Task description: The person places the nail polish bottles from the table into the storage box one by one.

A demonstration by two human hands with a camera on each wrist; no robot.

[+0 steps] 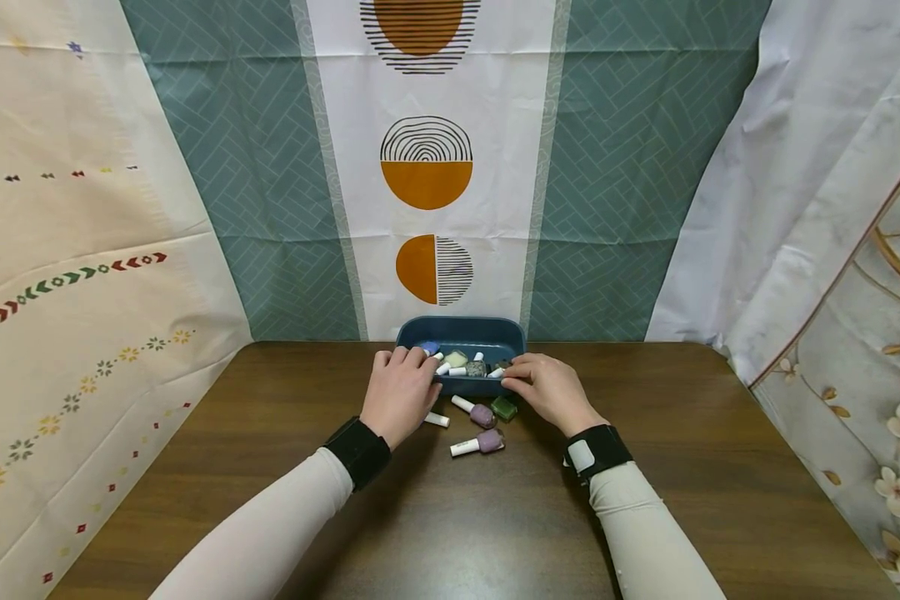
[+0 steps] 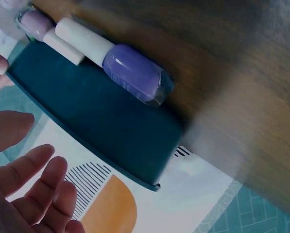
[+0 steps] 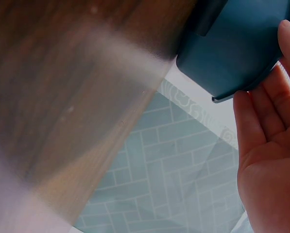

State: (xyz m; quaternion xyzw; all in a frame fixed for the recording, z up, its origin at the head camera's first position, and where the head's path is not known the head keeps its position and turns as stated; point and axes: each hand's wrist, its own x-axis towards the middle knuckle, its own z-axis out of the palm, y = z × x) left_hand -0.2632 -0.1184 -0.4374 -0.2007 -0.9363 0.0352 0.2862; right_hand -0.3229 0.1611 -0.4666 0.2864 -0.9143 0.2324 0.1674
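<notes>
A dark blue tray stands at the table's back edge, with several nail polish bottles inside. My left hand hovers over its front left side, fingers loosely bent; in the left wrist view these fingers hold nothing and stay apart from the rim. At the right end, my right hand pinches the tray's rim between thumb and fingers. Before the tray lie two lilac nail polish bottles, a green one, and a purple one mostly hidden by my left hand in the head view.
The brown wooden table carries everything. Behind it hangs a patterned cloth, close to the tray's back. Further cloths hang at the left and right, along the table's sides.
</notes>
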